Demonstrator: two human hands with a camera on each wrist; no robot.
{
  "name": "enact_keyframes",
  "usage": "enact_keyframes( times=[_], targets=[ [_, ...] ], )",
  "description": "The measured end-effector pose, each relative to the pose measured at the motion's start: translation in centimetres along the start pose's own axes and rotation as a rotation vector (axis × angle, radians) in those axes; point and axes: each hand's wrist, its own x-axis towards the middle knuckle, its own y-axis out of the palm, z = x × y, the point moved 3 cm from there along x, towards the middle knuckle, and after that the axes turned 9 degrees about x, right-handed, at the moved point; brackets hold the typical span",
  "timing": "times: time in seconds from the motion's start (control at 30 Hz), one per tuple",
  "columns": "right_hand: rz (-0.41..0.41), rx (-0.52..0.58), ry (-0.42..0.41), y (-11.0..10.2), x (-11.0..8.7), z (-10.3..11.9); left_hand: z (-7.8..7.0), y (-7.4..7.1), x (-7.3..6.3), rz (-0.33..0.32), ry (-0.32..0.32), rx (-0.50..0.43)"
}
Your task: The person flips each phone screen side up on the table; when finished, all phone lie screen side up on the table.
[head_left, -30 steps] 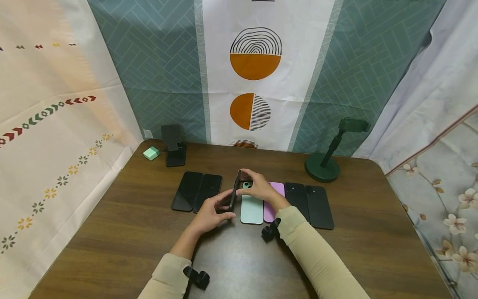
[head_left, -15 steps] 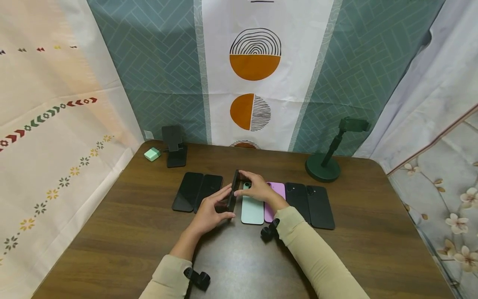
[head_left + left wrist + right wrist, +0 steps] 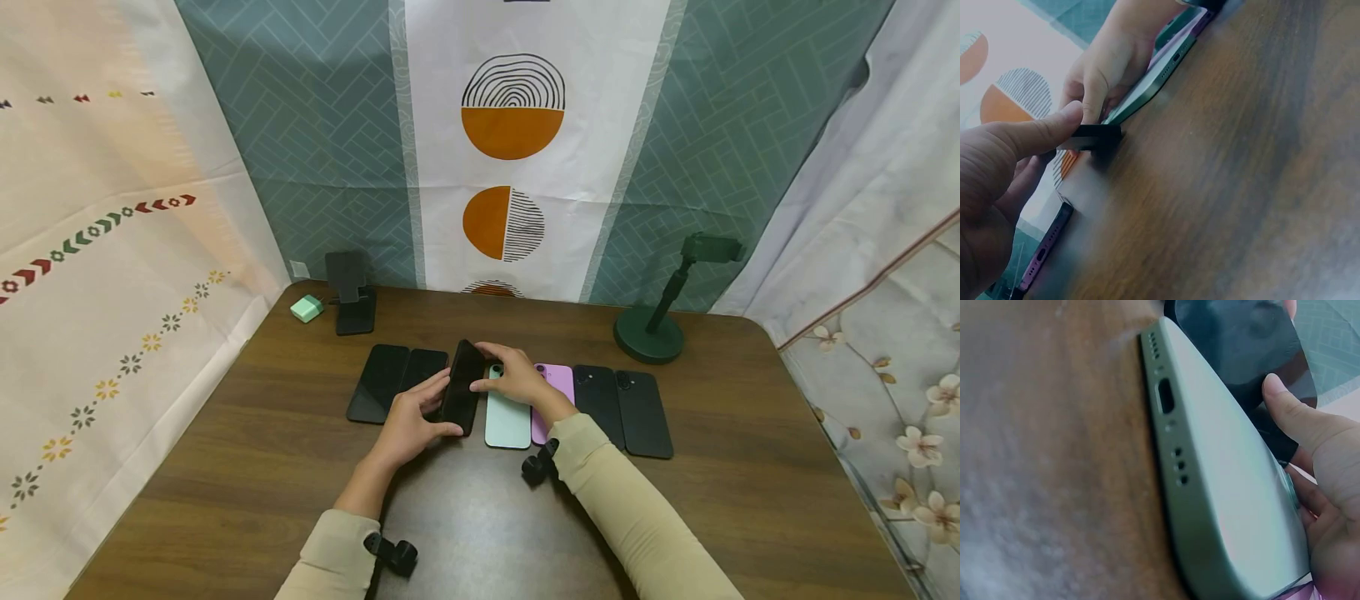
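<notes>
Both hands hold a black phone (image 3: 462,390) tilted above the table in the middle of a row of phones. My left hand (image 3: 408,427) grips its left and near edges, the thumb on the near end in the left wrist view. At the upper right edge, my right hand (image 3: 519,377) pinches it; the right wrist view shows that thumb on the glossy dark face. A mint-green phone (image 3: 507,423) lies camera side up just right of the held phone, partly under my right hand. Left of it lie two black phones (image 3: 378,385), the nearer one partly covered by my left hand.
A lilac phone (image 3: 561,379) and two black phones (image 3: 645,417) continue the row to the right. At the back stand a black phone stand (image 3: 352,308) and a green charger block (image 3: 306,308) on the left, and a dark green stand (image 3: 648,333) on the right.
The held phone has turned from nearly on edge to a leftward tilt, its glossy face now showing. My left hand has shifted slightly left; the right hand has hardly moved.
</notes>
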Motion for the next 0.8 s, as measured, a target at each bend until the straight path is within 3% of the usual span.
enact_keyframes(
  times=[0.33,0.57,0.8],
  targets=[
    [0.0,-0.017,0.042,0.1,0.0,-0.3,0.8,-0.5,-0.2,-0.004,-0.102,0.129],
    [-0.002,-0.025,0.051,0.1,-0.1,-0.4,1.4,-0.5,-0.5,0.058,-0.107,0.18],
    [0.005,-0.041,0.057,0.1,-0.1,-0.4,1.6,-0.3,-0.4,0.074,-0.141,0.267]
  ],
)
